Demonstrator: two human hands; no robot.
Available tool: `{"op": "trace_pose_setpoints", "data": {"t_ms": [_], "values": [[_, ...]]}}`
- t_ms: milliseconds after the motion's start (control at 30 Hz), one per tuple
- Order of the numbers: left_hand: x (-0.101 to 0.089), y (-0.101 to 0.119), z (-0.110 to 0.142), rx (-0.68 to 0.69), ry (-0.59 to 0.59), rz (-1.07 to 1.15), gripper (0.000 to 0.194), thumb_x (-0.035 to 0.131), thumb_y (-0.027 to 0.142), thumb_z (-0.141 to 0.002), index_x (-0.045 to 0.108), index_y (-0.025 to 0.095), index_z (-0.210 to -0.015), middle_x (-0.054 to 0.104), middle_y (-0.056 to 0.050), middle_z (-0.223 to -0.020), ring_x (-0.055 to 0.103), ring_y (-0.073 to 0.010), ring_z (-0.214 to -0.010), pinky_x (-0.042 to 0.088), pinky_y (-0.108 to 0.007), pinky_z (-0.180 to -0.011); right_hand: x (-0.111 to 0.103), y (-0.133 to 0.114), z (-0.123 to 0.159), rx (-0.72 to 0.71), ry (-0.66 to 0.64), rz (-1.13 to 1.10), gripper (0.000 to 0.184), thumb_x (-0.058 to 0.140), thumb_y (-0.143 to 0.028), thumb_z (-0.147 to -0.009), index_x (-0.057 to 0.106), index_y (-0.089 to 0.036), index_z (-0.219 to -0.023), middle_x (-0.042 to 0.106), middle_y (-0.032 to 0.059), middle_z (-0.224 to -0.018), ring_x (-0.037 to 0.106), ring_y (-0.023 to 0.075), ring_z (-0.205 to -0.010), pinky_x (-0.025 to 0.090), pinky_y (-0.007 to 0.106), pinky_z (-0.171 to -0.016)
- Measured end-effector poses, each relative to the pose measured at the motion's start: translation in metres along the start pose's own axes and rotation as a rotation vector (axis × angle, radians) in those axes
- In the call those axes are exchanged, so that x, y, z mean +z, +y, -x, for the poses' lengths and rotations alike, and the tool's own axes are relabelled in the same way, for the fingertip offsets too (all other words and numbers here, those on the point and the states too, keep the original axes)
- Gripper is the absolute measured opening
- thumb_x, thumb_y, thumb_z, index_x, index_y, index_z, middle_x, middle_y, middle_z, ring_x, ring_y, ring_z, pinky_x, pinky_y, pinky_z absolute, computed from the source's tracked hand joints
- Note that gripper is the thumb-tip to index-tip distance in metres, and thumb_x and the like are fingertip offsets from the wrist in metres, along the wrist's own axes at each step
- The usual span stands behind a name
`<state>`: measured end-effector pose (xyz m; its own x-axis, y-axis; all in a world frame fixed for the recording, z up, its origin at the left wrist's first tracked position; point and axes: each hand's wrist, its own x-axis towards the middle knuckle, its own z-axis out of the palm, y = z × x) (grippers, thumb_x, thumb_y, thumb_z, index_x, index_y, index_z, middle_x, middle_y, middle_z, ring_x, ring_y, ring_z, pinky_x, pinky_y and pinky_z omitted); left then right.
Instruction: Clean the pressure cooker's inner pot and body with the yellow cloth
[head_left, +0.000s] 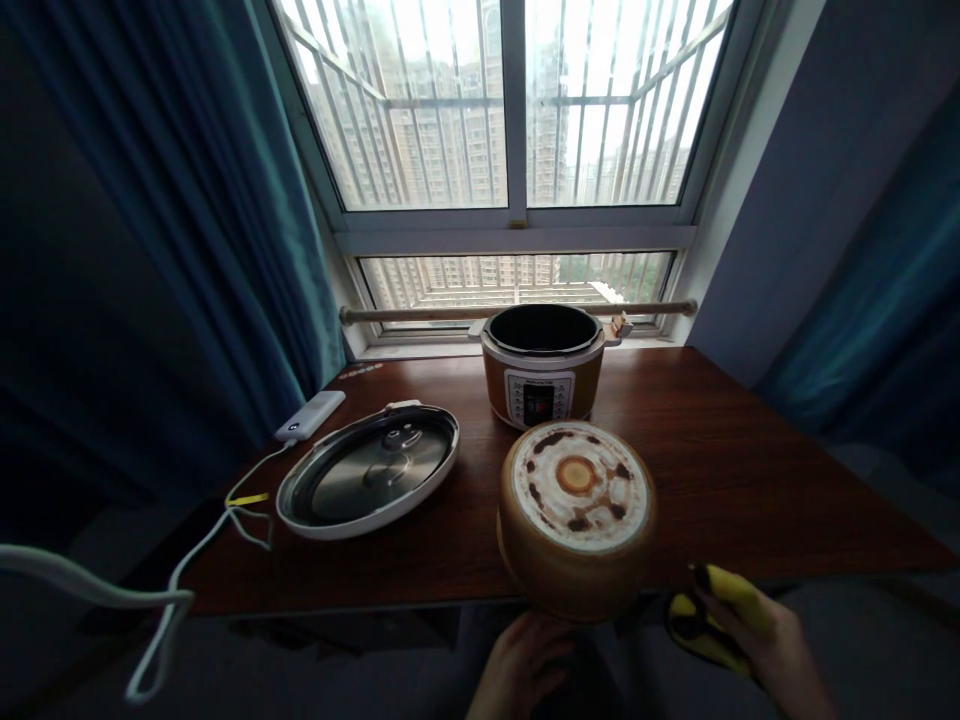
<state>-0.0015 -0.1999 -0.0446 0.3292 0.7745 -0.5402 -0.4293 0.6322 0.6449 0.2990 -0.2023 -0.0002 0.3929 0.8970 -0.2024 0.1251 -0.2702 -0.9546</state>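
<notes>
Left hand [525, 660] at upturned pot [581, 500], right hand [776, 645] gripping yellow item [739, 595] — open cooker [540, 375]

Upturned pot [577, 515] is looking smooth on its tan side, matt and blotchy underneath; lid [364, 480] is flashing shiny metal, wood-look tabletop [735, 450] is gleaming, cloth curtain [247, 200] is showing satiny sheen.

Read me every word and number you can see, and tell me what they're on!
No text reads clearly here.
Electric cooker: tiny print on its control panel, too small and blurred to read.
White power bank: one small round mark, too small to make out.
Desk: a row of pale marks near the window; can't tell if they're letters.
Upturned pot: stains on its base, no readable letters.
</notes>
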Motion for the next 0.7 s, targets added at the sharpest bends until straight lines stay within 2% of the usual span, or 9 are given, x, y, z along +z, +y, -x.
{"op": "trace_pose_setpoints", "data": {"t_ms": [67, 133, 233, 333, 467, 567, 700], "values": [[0.003, 0.0, 0.0, 0.007, 0.015, 0.014, 0.052, 0.069, 0.055, -0.06, 0.059, 0.018, -0.095, 0.064, -0.013, -0.111, 0.06, -0.0224, -0.093, 0.042, -0.034, -0.078, 0.006, 0.005, -0.004, -0.229, -0.031, 0.289, 0.037, 0.065, -0.032, -0.062, 0.068, -0.02, -0.097, 0.071, 0.0031, -0.094, 0.066, 0.0239, -0.086, 0.053, 0.024, -0.071], [0.003, -0.002, -0.001, 0.013, 0.021, 0.015, 0.053, 0.065, 0.059, -0.062, 0.059, 0.017, -0.094, 0.066, -0.012, -0.106, 0.062, -0.0212, -0.088, 0.042, -0.033, -0.078, 0.012, 0.015, -0.005, -0.451, 0.001, 0.535, 0.041, 0.056, -0.025, -0.067, 0.065, -0.026, -0.107, 0.068, 0.0005, -0.104, 0.065, 0.0217, -0.09, 0.052, 0.023, -0.07], [-0.003, -0.009, -0.004, 0.024, 0.066, 0.031, 0.054, 0.062, 0.064, -0.062, 0.058, 0.017, -0.089, 0.069, -0.009, -0.09, 0.064, -0.0205, -0.081, 0.042, -0.031, -0.074, 0.022, 0.037, -0.004, -0.725, 0.035, 0.766, 0.051, 0.046, -0.015, -0.067, 0.06, -0.029, -0.114, 0.066, 0.0005, -0.102, 0.067, 0.0169, -0.077, 0.051, 0.02, -0.057], [-0.013, -0.019, -0.007, -0.018, 0.117, 0.048, 0.054, 0.066, 0.064, -0.058, 0.057, 0.015, -0.079, 0.069, -0.008, -0.072, 0.065, -0.0208, -0.071, 0.043, -0.029, -0.067, 0.034, 0.058, -0.002, -0.92, 0.075, 0.826, 0.054, 0.041, -0.01, -0.067, 0.057, -0.025, -0.117, 0.064, 0.0038, -0.103, 0.067, 0.0146, -0.075, 0.051, 0.018, -0.056], [-0.023, -0.023, -0.002, -0.06, 0.121, 0.022, 0.053, 0.065, 0.065, -0.059, 0.058, 0.014, -0.07, 0.069, -0.008, -0.065, 0.065, -0.0216, -0.062, 0.045, -0.032, -0.065, 0.045, 0.073, 0.003, -1.112, 0.19, 0.81, 0.039, 0.04, -0.014, -0.073, 0.057, -0.019, -0.108, 0.063, 0.0083, -0.105, 0.066, 0.0174, -0.085, 0.054, 0.022, -0.067], [-0.026, -0.019, 0.008, -0.007, 0.085, -0.022, 0.057, 0.064, 0.069, -0.057, 0.061, 0.013, -0.067, 0.068, -0.009, -0.062, 0.064, -0.0221, -0.059, 0.047, -0.035, -0.065, 0.048, 0.069, 0.008, -1.281, 0.219, 0.791, 0.032, 0.038, -0.016, -0.078, 0.059, -0.018, -0.103, 0.066, 0.0093, -0.098, 0.066, 0.0184, -0.087, 0.053, 0.025, -0.072], [-0.028, -0.007, 0.021, 0.107, 0.008, -0.067, 0.062, 0.061, 0.074, -0.053, 0.063, 0.013, -0.065, 0.067, -0.009, -0.059, 0.064, -0.0227, -0.059, 0.048, -0.034, -0.061, 0.047, 0.051, 0.012, -1.455, 0.153, 0.762, 0.036, 0.036, -0.013, -0.082, 0.058, -0.016, -0.11, 0.068, 0.0103, -0.097, 0.065, 0.0173, -0.089, 0.051, 0.024, -0.077]]}}
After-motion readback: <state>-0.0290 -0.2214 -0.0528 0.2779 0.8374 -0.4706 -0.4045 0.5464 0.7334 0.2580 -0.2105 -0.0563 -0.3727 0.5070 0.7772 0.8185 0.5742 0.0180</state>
